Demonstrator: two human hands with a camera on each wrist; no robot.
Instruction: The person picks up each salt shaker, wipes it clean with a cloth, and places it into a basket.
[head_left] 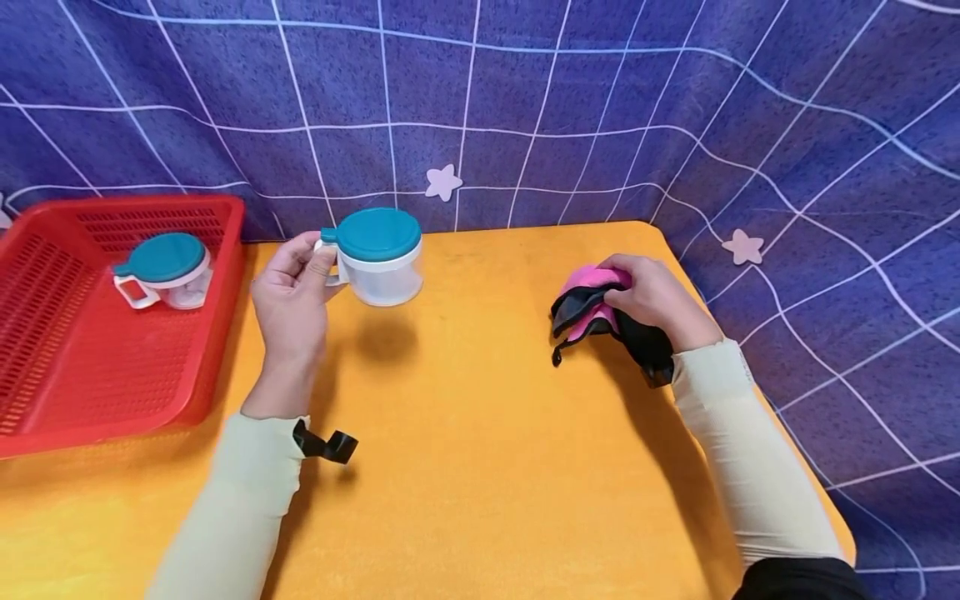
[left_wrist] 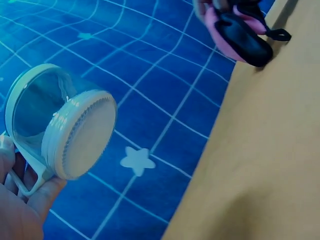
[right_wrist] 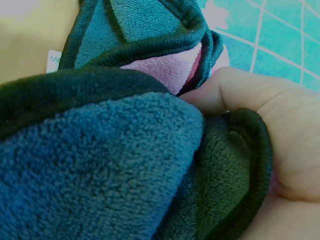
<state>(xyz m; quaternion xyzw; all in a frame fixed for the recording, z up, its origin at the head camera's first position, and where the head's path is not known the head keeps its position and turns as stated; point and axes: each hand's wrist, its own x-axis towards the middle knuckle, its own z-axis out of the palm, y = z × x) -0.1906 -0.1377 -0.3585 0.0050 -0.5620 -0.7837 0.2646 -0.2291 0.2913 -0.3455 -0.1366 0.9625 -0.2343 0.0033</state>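
My left hand (head_left: 292, 308) grips the white handle of a seasoning jar (head_left: 385, 279) with a clear body and a teal lid. The jar is held upright above the table, with its shadow below it. In the left wrist view the jar's (left_wrist: 90, 135) ribbed white underside shows. On the right, my right hand (head_left: 656, 292) pinches a crumpled pink and dark cleaning cloth (head_left: 581, 304). Up close in the right wrist view, the cloth (right_wrist: 100, 165) has fuzzy fabric, dark edging and a small white tag; part of it hides the fingertips.
A red plastic basket (head_left: 210, 333) stands at the left, with a second teal-lidded jar (head_left: 167, 260) inside. The orange table (head_left: 457, 450) ends at a blue curtain (head_left: 517, 92) with white lines and stars, behind and to the right.
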